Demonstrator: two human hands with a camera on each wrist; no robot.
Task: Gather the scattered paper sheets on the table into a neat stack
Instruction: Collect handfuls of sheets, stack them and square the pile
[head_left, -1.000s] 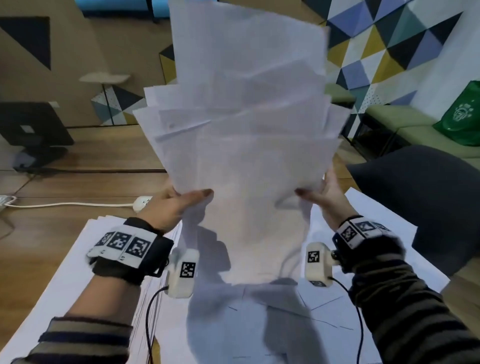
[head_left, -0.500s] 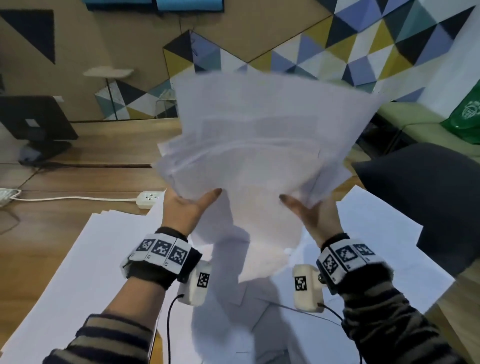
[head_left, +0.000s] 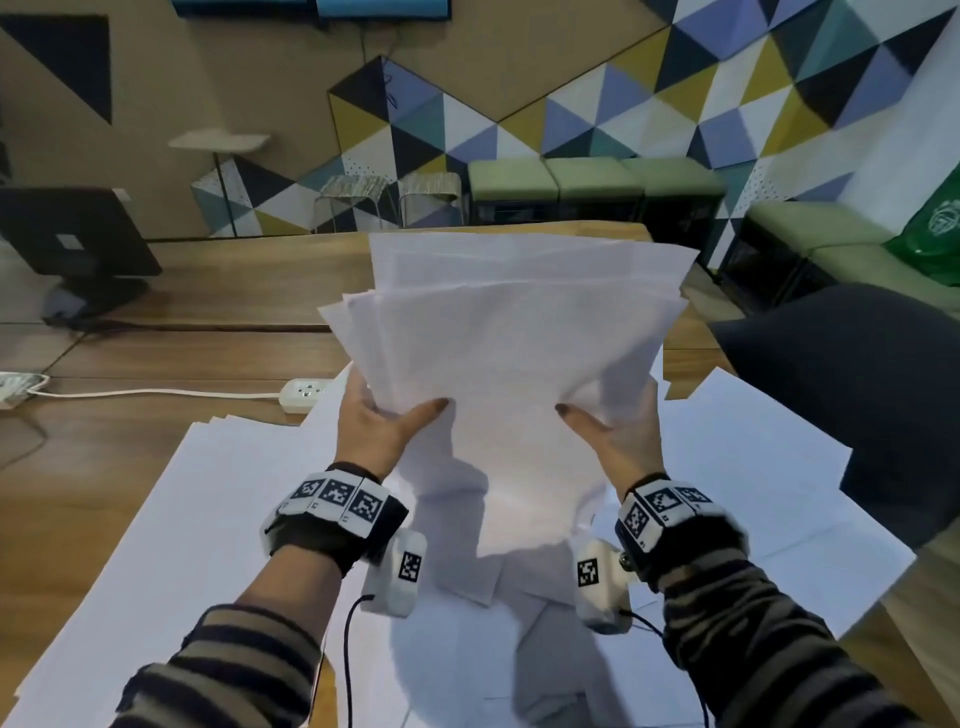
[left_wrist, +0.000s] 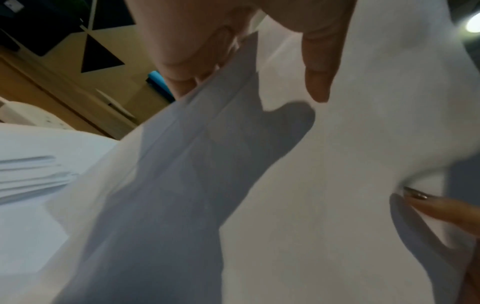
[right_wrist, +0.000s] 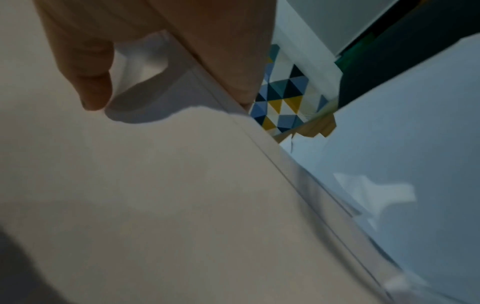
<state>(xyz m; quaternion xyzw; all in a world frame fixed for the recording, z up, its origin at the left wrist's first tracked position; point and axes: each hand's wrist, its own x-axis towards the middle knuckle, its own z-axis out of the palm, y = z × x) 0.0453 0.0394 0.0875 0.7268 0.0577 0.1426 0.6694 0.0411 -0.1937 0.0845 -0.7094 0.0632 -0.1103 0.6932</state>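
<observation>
A bundle of white paper sheets (head_left: 511, 364) is held up above the table, its far edges fanned and uneven. My left hand (head_left: 376, 423) grips its left side, thumb on top and fingers behind. My right hand (head_left: 621, 434) grips the right side the same way. In the left wrist view the thumb lies on the paper bundle (left_wrist: 337, 164) with fingers under its edge. The right wrist view shows the thumb on the bundle (right_wrist: 155, 185) too. More loose sheets (head_left: 182, 545) lie spread on the wooden table (head_left: 104, 467) below and to both sides.
A white power strip (head_left: 306, 392) with its cable lies on the table to the left. A dark monitor (head_left: 72, 239) stands at the far left. A dark chair back (head_left: 857, 389) is at the right. Green benches (head_left: 592, 187) line the patterned wall.
The bundle has come down from upright in front of my view to a lower, flatter tilt, and both hands have dropped with it. Its sheets look more closely gathered.
</observation>
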